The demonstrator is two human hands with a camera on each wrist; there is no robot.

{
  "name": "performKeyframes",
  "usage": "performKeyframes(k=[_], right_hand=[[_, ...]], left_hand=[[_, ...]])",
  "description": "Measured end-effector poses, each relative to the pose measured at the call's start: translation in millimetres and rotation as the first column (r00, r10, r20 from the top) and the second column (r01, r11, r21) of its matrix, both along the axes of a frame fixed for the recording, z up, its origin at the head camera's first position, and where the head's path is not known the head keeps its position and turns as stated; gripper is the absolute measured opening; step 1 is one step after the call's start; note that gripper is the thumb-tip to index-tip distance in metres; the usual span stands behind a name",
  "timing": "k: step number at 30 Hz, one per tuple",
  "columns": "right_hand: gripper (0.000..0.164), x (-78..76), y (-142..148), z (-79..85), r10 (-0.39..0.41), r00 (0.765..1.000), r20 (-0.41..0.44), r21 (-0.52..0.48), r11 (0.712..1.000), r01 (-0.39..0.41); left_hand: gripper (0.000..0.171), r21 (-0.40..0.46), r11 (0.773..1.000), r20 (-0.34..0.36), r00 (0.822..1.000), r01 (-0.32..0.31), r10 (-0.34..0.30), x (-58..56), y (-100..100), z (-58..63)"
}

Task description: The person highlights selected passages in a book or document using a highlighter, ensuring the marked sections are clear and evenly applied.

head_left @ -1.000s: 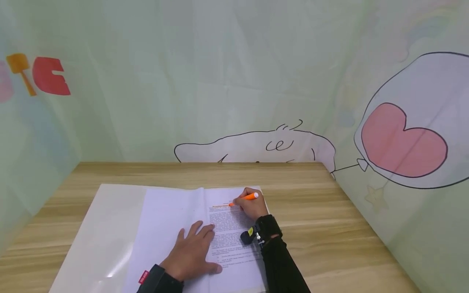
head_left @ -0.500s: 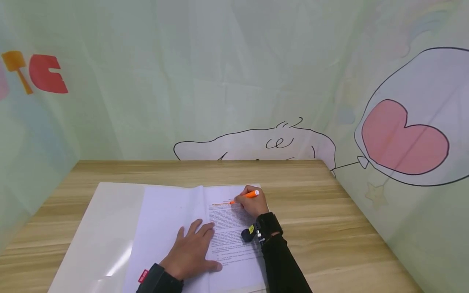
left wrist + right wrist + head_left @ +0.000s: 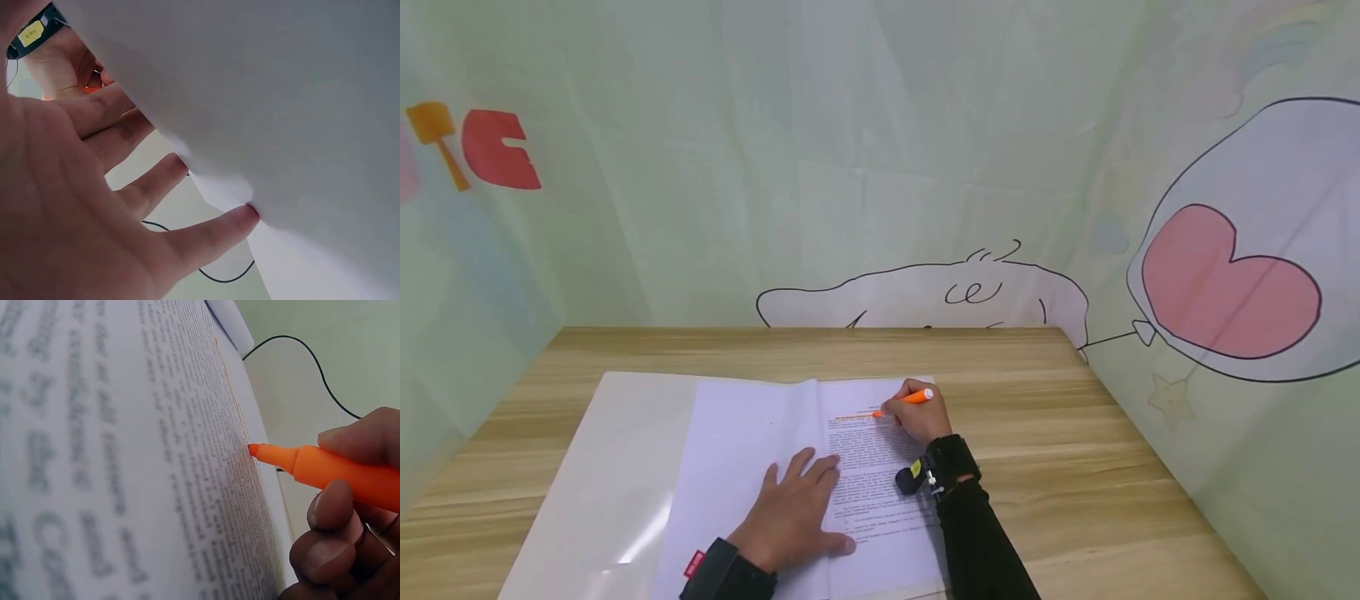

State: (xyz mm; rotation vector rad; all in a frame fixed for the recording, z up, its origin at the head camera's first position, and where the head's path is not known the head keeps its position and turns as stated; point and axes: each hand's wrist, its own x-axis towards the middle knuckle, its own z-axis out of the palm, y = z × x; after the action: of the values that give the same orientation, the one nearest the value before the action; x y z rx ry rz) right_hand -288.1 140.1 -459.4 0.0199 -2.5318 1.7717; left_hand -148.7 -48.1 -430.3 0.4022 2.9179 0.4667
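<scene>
Presently, at the far left of my head view I see a red letter (image 3: 501, 150) printed on the pale green backdrop (image 3: 662, 183). Next comes the glossy white cover (image 3: 602, 475) of an open book, which lies on the wood-grain surface (image 3: 1037, 442). Beside this cover is the blank page (image 3: 737, 450). On it rests the left hand (image 3: 793, 512), its fingers spread and holding nothing; the thumb reaches over to the printed page (image 3: 880, 471). Near the top of this page runs an orange line (image 3: 853, 416), and at its right end the tip of the orange highlighter (image 3: 917, 397) touches the paper. The right hand (image 3: 925, 419) pinches the highlighter between thumb and fingers. Around its wrist is a black band (image 3: 951, 457). Further right, a balloon (image 3: 1292, 187) with a pink heart (image 3: 1225, 287) decorates the backdrop.
</scene>
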Motion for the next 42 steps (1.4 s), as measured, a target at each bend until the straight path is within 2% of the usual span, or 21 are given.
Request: performKeyframes(k=[3, 10, 15, 25, 42], right_hand=[[0.025, -0.4, -0.1, 0.4, 0.008, 1.0, 0.008, -0.021, 1.0, -0.008], [0.026, 0.2, 1.5, 0.5, -0.011, 1.0, 0.005, 0.017, 1.0, 0.011], [0.026, 1.5, 2.4, 0.5, -0.003, 1.0, 0.015, 0.01, 1.0, 0.002], [0.025, -0.7, 4.8, 0.2, -0.008, 1.0, -0.019, 0.032, 0.999, 0.008], [0.023, 0.5, 6.2, 2.1, -0.011, 1.0, 0.001, 0.034, 0.999, 0.011]], left_hand=[[0.095, 0.003, 1.0, -0.001, 1.0, 0.0, 0.0, 0.3, 0.0, 0.8], [0.094, 0.013, 1.0, 0.003, 1.0, 0.002, -0.002, 0.4, 1.0, 1.8], [0.094, 0.019, 1.0, 0.007, 1.0, -0.003, 0.003, 1.1, 0.4, 2.0], [0.093, 0.008, 1.0, -0.006, 1.0, 0.005, -0.005, 0.3, 0.2, 0.2], [0.094, 0.005, 1.0, 0.01, 1.0, -0.006, 0.006, -0.1, -0.2, 0.3]])
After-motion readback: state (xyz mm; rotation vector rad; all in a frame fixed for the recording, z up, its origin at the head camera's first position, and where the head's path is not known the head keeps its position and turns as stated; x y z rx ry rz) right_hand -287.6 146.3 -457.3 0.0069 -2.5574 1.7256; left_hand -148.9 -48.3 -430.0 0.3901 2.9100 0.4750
